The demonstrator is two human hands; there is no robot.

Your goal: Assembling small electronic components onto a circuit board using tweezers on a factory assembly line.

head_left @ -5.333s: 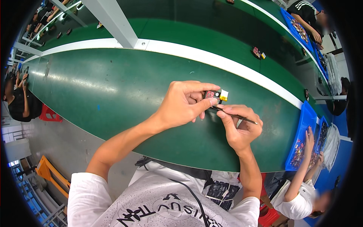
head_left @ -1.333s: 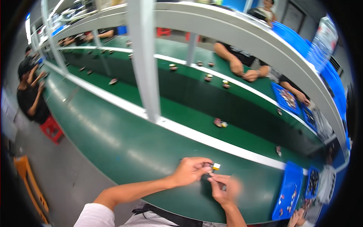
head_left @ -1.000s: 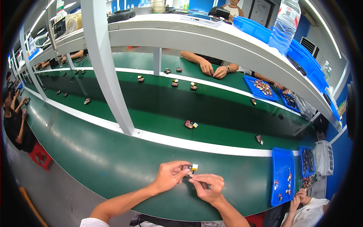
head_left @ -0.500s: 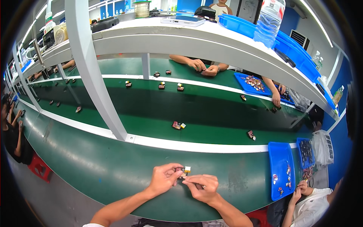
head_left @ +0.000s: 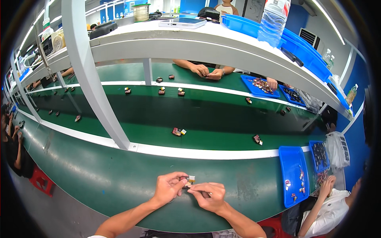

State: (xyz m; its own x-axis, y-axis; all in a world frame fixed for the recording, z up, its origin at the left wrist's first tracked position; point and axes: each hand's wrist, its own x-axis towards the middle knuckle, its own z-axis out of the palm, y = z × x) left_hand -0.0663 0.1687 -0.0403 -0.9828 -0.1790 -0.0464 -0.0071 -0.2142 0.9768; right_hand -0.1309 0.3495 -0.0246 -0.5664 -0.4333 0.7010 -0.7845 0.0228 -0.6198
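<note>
Here both hands — left hand and right hand — meet pinched on a small part just above the green desk; a loose pinch could probably drop it off the near edge.

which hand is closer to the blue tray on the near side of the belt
Right. The right hand lies just left of the blue tray; the left hand is farther left, beyond the right one.
</note>
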